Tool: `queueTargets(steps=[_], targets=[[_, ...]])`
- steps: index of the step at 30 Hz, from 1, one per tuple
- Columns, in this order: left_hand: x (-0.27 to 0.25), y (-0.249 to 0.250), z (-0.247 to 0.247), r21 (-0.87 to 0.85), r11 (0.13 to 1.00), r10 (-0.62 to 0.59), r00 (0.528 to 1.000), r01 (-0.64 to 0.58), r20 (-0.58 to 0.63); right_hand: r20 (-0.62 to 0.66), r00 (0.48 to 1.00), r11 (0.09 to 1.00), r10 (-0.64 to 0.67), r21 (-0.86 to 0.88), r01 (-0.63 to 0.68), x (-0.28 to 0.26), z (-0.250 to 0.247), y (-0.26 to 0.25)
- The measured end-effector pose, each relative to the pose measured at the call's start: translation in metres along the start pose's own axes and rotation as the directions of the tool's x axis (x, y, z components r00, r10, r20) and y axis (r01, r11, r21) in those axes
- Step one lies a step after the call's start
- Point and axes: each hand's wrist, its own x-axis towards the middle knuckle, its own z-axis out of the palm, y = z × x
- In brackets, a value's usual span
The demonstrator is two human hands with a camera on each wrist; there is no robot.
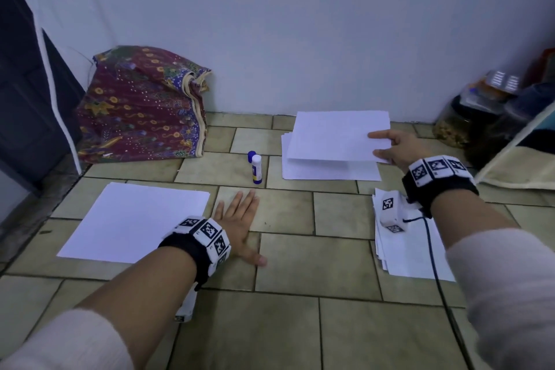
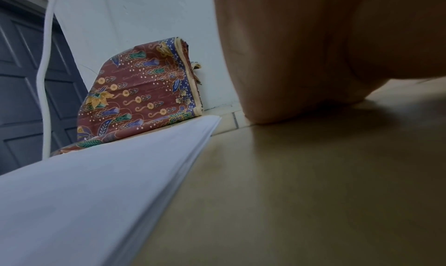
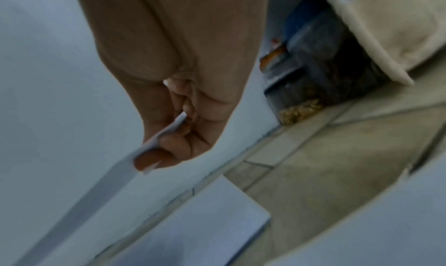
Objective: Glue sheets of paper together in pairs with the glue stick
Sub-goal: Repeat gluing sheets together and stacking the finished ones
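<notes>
Right hand (image 1: 396, 147) pinches a sheet (image 1: 336, 135) lifted off the stack (image 1: 330, 171) by the floor's far edge; left hand (image 1: 240, 219) lies flat, fingers spread, beside the near-left pile (image 1: 135, 219).

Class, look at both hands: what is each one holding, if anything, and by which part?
The right hand pinches a sheet of paper by its right edge, lifted over the far pile. The left hand holds nothing; it lies flat on the floor.

Smooth matt white paper in the lifted sheet (image 1: 336, 135) and the stack (image 1: 135, 221). Glazed, faintly glossy beige tile on the floor (image 1: 285, 264). Patterned woven cloth (image 1: 141, 105) by the wall. Smooth plastic glue stick (image 1: 256, 168).
</notes>
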Motion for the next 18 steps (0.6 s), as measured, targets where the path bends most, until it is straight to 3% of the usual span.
queueTargets(steps=[5, 11, 14, 18], targets=[[0.001, 0.0, 0.002, 0.014, 1.0, -0.014, 1.0, 0.014, -0.014, 0.069, 0.997, 0.999, 0.04, 0.0, -0.04, 0.012, 0.019, -0.002], [-0.001, -0.001, 0.003, 0.02, 0.999, -0.026, 1.0, 0.026, -0.018, 0.059, 0.997, 0.979, 0.048, -0.198, -0.035, 0.024, 0.033, -0.001], [-0.001, -0.001, 0.003, 0.018, 1.0, -0.024, 1.0, 0.024, -0.011, 0.066, 0.997, 0.923, 0.048, -0.386, -0.018, 0.028, 0.038, 0.001], [0.002, -0.003, 0.004, 0.015, 1.0, -0.017, 1.0, 0.017, 0.011, 0.074, 0.993, 0.868, 0.093, -0.494, -0.044, 0.033, 0.046, 0.004]])
